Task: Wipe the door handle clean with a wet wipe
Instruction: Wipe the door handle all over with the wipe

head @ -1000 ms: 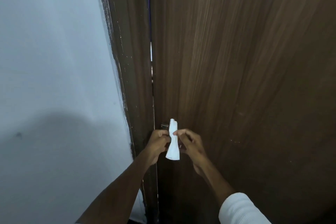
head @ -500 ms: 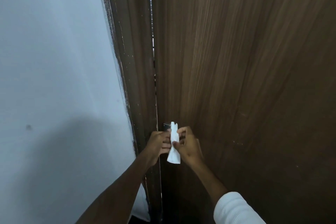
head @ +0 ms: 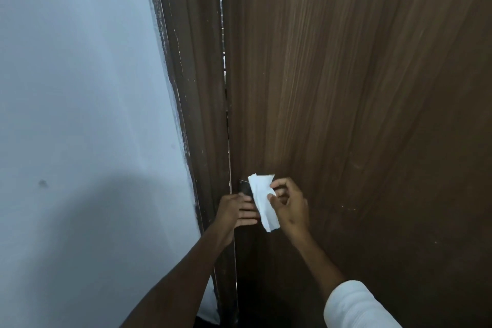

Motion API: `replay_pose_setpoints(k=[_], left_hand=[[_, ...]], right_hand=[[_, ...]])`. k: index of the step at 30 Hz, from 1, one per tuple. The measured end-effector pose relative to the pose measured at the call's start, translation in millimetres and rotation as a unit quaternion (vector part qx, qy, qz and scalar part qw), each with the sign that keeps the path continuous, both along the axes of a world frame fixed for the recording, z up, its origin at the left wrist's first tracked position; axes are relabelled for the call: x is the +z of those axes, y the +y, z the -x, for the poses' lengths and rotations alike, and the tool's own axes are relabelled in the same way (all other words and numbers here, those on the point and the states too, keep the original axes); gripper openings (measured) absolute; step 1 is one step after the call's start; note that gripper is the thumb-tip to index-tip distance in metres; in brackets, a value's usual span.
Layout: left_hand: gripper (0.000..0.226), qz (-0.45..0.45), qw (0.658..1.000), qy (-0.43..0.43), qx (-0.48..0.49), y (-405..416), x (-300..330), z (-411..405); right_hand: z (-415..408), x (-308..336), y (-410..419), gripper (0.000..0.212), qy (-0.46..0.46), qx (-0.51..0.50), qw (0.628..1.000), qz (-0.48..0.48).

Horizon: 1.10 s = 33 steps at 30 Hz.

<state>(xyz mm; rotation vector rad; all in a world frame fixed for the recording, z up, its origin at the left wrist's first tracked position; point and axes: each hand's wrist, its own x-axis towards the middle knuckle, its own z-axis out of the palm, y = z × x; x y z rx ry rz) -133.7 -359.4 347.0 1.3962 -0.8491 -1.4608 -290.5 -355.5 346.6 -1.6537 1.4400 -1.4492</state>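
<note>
A white wet wipe point(head: 262, 200) hangs in front of the dark brown wooden door point(head: 346, 88), partly unfolded and wider at its top. My right hand point(head: 288, 204) pinches its right edge between thumb and fingers. My left hand point(head: 235, 210) touches the wipe's left side with its fingers stretched flat. Just above my left hand, a small dark piece of the door handle point(head: 244, 188) shows at the door's left edge; the wipe and hands hide the remainder.
The brown door frame point(head: 197, 114) runs down the left of the door with a thin gap point(head: 225, 61) between them. A pale painted wall point(head: 80, 114) fills the left side, with my shadow on its lower part.
The wipe has spread open from a narrow folded strip into a wider sheet. My right hand has shifted right along its edge, and my left fingers have flattened.
</note>
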Motion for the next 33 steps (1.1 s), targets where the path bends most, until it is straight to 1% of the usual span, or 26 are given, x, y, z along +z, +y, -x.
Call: replay_pose_setpoints(k=[2, 4, 5, 7, 8, 10, 11, 12, 13, 14, 15, 16, 17, 18, 19, 20, 21, 22, 23, 24, 25, 28, 30, 33], left_hand=[[0.047, -0.026, 0.999, 0.010, -0.017, -3, -1, -1], [0.052, -0.006, 0.999, 0.008, -0.047, -9, -4, -3], [0.050, 0.009, 0.999, 0.013, -0.049, -10, -5, -4], [0.035, 0.041, 0.999, 0.019, -0.027, -15, -8, -6], [0.030, 0.055, 0.998, 0.006, -0.006, -18, -11, -7], [0.023, 0.089, 0.993, -0.050, 0.058, -27, -20, -10], [0.020, 0.116, 0.985, -0.092, 0.093, -30, -22, -10], [0.017, 0.146, 0.971, -0.140, 0.125, -32, -22, -8], [0.018, 0.173, 0.954, -0.193, 0.152, -32, -22, -5], [0.022, 0.198, 0.934, -0.247, 0.169, -32, -21, -2], [0.029, 0.216, 0.914, -0.299, 0.167, -31, -20, 2], [0.039, 0.228, 0.899, -0.347, 0.143, -31, -19, 5], [0.050, 0.221, 0.886, -0.395, 0.098, -34, -22, 6], [0.061, 0.201, 0.867, -0.455, 0.045, -38, -24, 7], [0.068, 0.177, 0.834, -0.522, -0.001, -44, -25, 6], [0.070, 0.168, 0.798, -0.578, -0.028, -47, -26, 5], [0.069, 0.167, 0.774, -0.610, -0.043, -50, -26, 5], [0.068, 0.172, 0.762, -0.622, -0.049, -52, -26, 4], [0.067, 0.174, 0.755, -0.629, -0.056, -53, -27, 4], [0.066, 0.178, 0.750, -0.634, -0.059, -53, -29, 3], [0.064, 0.179, 0.747, -0.637, -0.062, -54, -31, 1], [0.052, 0.193, 0.743, -0.637, -0.065, -60, -40, -6], [0.049, 0.207, 0.753, -0.622, -0.056, -65, -46, -11], [0.045, 0.210, 0.778, -0.591, -0.038, -69, -55, -15]], right_hand=[[1, 9, -2, 0.023, 0.104, 0.003, 0.992, 0.074], [2, 12, -10, 0.024, 0.169, 0.015, 0.980, 0.109], [2, 12, -13, 0.024, 0.186, 0.022, 0.976, 0.115], [1, 8, -22, 0.022, 0.174, 0.036, 0.978, 0.112], [0, 9, -26, 0.020, 0.170, 0.032, 0.978, 0.118], [-5, 5, -32, 0.016, 0.173, 0.025, 0.975, 0.137], [-10, 2, -36, 0.022, 0.156, 0.038, 0.976, 0.145], [-14, 3, -39, 0.024, 0.143, 0.050, 0.980, 0.132], [-17, 4, -41, 0.020, 0.100, 0.061, 0.989, 0.091], [-21, 4, -43, 0.017, 0.098, 0.065, 0.992, 0.048], [-25, 2, -46, 0.016, 0.093, 0.063, 0.994, -0.001], [-25, -6, -52, 0.016, 0.115, 0.058, 0.991, -0.028], [-26, -11, -55, 0.018, 0.115, 0.058, 0.990, -0.065], [-25, -18, -57, 0.023, 0.169, 0.046, 0.983, -0.057], [-24, -24, -58, 0.032, 0.224, 0.034, 0.973, -0.046], [-20, -31, -60, 0.039, 0.286, 0.014, 0.958, -0.020], [-17, -37, -60, 0.044, 0.351, -0.009, 0.936, 0.000], [-14, -44, -60, 0.049, 0.442, -0.029, 0.895, 0.041], [-12, -49, -59, 0.051, 0.512, -0.041, 0.855, 0.069], [-12, -52, -58, 0.051, 0.543, -0.047, 0.835, 0.077], [-12, -55, -57, 0.052, 0.554, -0.044, 0.827, 0.079], [-17, -64, -60, 0.055, 0.560, -0.046, 0.825, 0.064], [-24, -65, -63, 0.059, 0.557, -0.039, 0.827, 0.066], [-35, -74, -64, 0.062, 0.531, -0.003, 0.845, 0.057]])
